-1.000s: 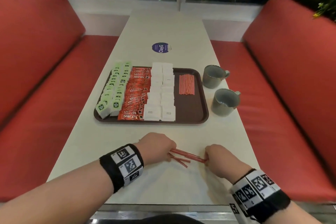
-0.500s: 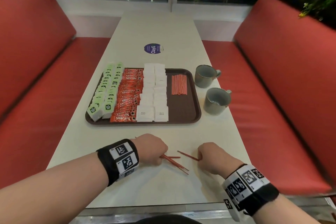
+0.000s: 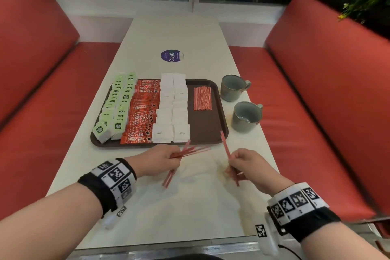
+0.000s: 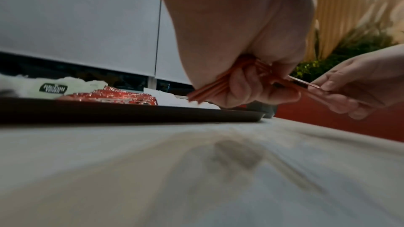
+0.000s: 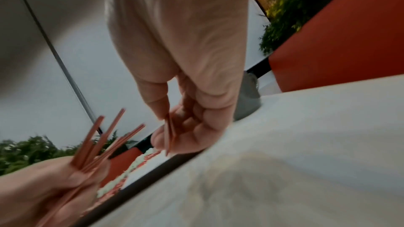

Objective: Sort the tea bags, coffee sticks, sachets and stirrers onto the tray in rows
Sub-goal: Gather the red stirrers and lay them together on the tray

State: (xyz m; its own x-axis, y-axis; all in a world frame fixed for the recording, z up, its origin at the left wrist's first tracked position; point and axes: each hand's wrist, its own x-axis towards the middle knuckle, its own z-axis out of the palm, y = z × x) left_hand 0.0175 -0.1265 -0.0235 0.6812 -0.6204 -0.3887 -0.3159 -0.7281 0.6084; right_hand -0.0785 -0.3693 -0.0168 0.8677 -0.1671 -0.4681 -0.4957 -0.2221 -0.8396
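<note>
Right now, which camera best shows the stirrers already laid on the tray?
The head view: the laid stirrers lie side by side on the tray's right part, unobstructed. Both wrist views show only the tray's edge and the stirrers held in hand.

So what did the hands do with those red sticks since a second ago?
Both hands lifted off the table with the loose stirrers. The left hand now grips a fanned bunch; the right hand pinches a couple, pointing up towards the tray. None remain lying on the table in front. The rows on the tray and the two mugs stayed put.
</note>
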